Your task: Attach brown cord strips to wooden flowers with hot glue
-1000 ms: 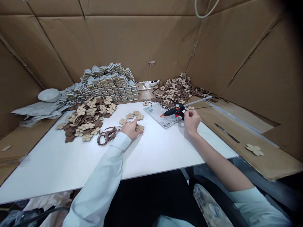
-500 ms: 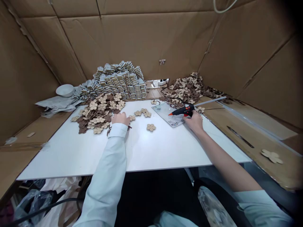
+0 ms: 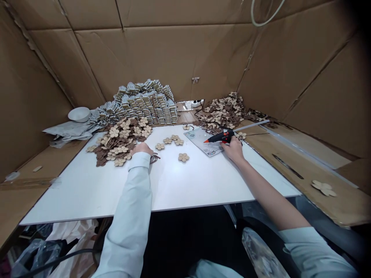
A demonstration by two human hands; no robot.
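My left hand (image 3: 142, 148) is curled at the right edge of a pile of flower cut-outs (image 3: 116, 143), some pale and some dark brown. A thin brown cord (image 3: 154, 158) trails from its right side; the fingertips are hidden from view. In my right hand (image 3: 234, 150) is a black glue gun (image 3: 218, 137) with an orange tip pointing left, above a printed sheet (image 3: 199, 139). Between my hands, several pale flowers lie in a small group (image 3: 167, 141), and a single pale flower (image 3: 183, 157) lies nearer to me.
Stacked small silvery packets (image 3: 147, 102) stand at the back left, by a white bowl (image 3: 79, 114). Flowers with brown cords (image 3: 222, 112) are heaped at the back right. A dark narrow blade-like tool (image 3: 288, 166) and a pale flower (image 3: 324, 188) lie on the cardboard at right.
My left hand has drawn slightly left, toward the flower pile, and the brown cord shows more on its right. The glue gun stays in my right hand, nearly unmoved.
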